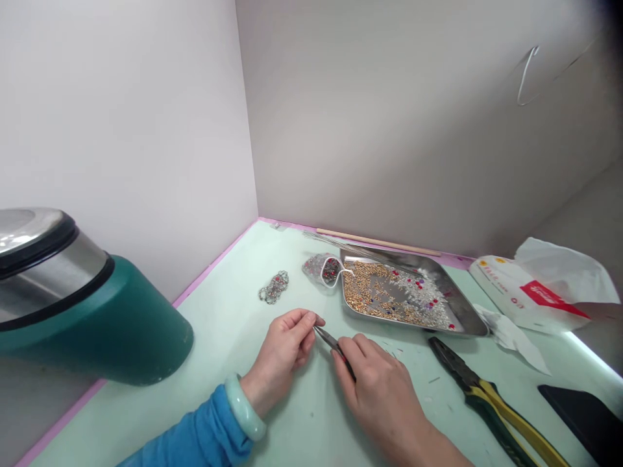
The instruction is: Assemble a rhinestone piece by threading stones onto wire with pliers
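My right hand is wrapped round a small pair of pliers, whose narrow tips point up and left. Those tips meet the fingers of my left hand, which are pinched together; whatever they hold is too small to make out. Behind my left hand lies a little heap of beaded chain with red beads. A clear bag of dark and red beads, with a white cord loop, sits beside a metal tray. Gold, clear, red and blue beads are spread in the tray.
A large green flask stands at the left. Thin wires and a wooden stick lie along the back. To the right are yellow-green pliers, a tissue pack and a black flat object.
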`<state>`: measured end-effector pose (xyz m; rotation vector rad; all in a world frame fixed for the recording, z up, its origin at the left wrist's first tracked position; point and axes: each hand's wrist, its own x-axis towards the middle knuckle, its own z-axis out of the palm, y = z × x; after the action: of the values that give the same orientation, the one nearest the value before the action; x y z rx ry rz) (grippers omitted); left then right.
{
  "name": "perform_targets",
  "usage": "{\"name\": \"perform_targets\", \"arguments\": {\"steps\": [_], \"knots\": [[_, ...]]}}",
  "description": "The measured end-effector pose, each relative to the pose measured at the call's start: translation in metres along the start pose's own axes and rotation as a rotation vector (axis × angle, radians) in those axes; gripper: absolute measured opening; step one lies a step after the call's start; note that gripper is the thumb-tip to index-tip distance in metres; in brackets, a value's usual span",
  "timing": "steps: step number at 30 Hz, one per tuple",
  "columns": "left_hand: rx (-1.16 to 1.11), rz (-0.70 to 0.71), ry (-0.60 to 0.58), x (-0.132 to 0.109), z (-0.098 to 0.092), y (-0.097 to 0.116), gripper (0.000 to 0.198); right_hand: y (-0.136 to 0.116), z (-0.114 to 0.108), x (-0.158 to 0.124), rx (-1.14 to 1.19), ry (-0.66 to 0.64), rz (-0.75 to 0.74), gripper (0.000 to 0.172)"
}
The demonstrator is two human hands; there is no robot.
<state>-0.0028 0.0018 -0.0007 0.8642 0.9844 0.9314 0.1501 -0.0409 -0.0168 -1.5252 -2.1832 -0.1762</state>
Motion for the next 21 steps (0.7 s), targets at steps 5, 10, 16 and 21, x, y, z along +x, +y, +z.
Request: {"name": "perform_targets", "arguments": {"steps": [5, 10, 16, 21], "knots": [[0.034, -0.007, 0.005, 0.001, 0.001, 0.0, 0.028, -0.002, 0.002, 0.001, -0.045, 0.03, -0.006, 0.027], [0.017, 0.032, -0.075, 0.001, -0.002, 0.005, 0.026, 0.002, -0.001, 0.0, -0.001, 0.018, 0.015, 0.023], [-0.002, 0.1, -0.09, 0.001, -0.007, 0.009, 0.014, 0.006, -0.018, 0.009, 0.389, -0.25, 0.22, 0.028], [0.053, 0.153, -0.056, 0.003, -0.007, 0.009, 0.013, 0.01, -0.034, 0.02, 1.069, -0.57, 0.526, 0.032]]}}
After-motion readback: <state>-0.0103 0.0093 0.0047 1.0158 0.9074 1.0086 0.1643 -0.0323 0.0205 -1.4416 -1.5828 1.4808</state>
